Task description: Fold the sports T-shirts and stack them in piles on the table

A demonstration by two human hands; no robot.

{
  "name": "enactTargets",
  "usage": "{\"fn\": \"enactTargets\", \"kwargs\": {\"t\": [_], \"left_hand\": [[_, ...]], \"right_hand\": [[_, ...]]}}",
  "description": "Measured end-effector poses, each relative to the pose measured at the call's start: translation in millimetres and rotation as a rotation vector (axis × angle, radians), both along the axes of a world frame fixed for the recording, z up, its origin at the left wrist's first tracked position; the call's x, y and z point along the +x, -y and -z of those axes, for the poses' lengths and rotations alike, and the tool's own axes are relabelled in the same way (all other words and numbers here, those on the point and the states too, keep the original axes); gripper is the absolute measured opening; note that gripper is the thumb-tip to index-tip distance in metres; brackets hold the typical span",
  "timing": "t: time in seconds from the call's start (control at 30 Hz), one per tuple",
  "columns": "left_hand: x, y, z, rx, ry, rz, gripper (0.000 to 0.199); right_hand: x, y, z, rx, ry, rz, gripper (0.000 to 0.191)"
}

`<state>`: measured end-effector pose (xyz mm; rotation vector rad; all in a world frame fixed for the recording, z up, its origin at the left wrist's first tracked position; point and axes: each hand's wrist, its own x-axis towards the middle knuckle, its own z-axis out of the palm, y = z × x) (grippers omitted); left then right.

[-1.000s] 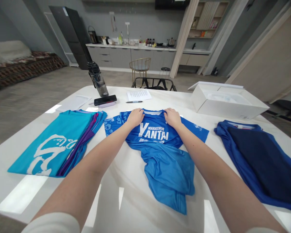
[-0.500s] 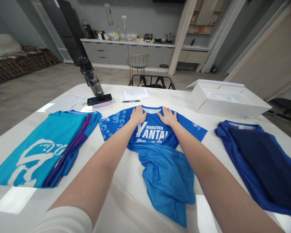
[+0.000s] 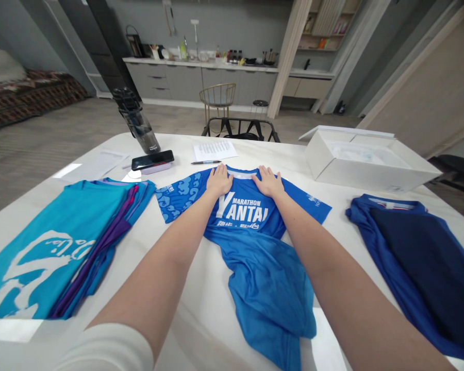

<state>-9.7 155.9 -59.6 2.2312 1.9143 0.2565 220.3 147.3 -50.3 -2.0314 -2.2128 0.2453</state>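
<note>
A blue T-shirt [image 3: 247, 206] with white "MARATHON YANTAI" print lies on the white table [image 3: 170, 330], its sleeves spread and its lower part bunched and twisted toward me. My left hand [image 3: 219, 180] rests flat on the shirt beside the left of the collar, fingers pointing away from me. On the other side of the collar, my right hand [image 3: 268, 181] lies flat with its fingers spread. Folded turquoise and purple shirts [image 3: 62, 242] are stacked at the left. Folded navy and blue clothes [image 3: 417, 257] lie at the right.
Beyond the shirt are a pen [image 3: 205, 163], printed paper [image 3: 215, 150], a phone [image 3: 152, 159] and a dark bottle [image 3: 139, 126]. An open white box [image 3: 367, 159] stands at the back right. Chairs and a kitchen counter are farther off.
The view has shifted slightly, with the side piles now lower and farther apart in the picture. Both hands remain flat at the collar, and the shirt lies much as before.
</note>
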Motion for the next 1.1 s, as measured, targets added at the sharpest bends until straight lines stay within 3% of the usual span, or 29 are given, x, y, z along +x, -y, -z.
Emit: {"fn": "enactTargets", "kwargs": {"t": [0.2, 0.33, 0.5, 0.7, 1.1], "left_hand": [[2.0, 32.5, -23.6, 0.238, 0.033, -0.025, 0.053], [-8.3, 71.6, -31.2, 0.218, -0.041, -0.111, 0.049], [-37.6, 104.2, -22.1, 0.042, -0.079, -0.221, 0.068], [-48.6, 91.1, -15.7, -0.104, -0.044, -0.235, 0.079], [-32.5, 49.4, -16.1, -0.104, -0.017, -0.265, 0.080]], "right_hand": [[-8.3, 29.7, -24.7, 0.339, -0.023, 0.163, 0.061], [-4.0, 64.6, -32.3, 0.230, -0.056, 0.234, 0.067], [15.9, 104.0, -17.2, -0.068, -0.050, 0.272, 0.080], [35.2, 99.9, -10.0, -0.138, -0.026, 0.293, 0.083], [51.3, 56.8, -12.6, -0.217, 0.035, 0.263, 0.083]]}}
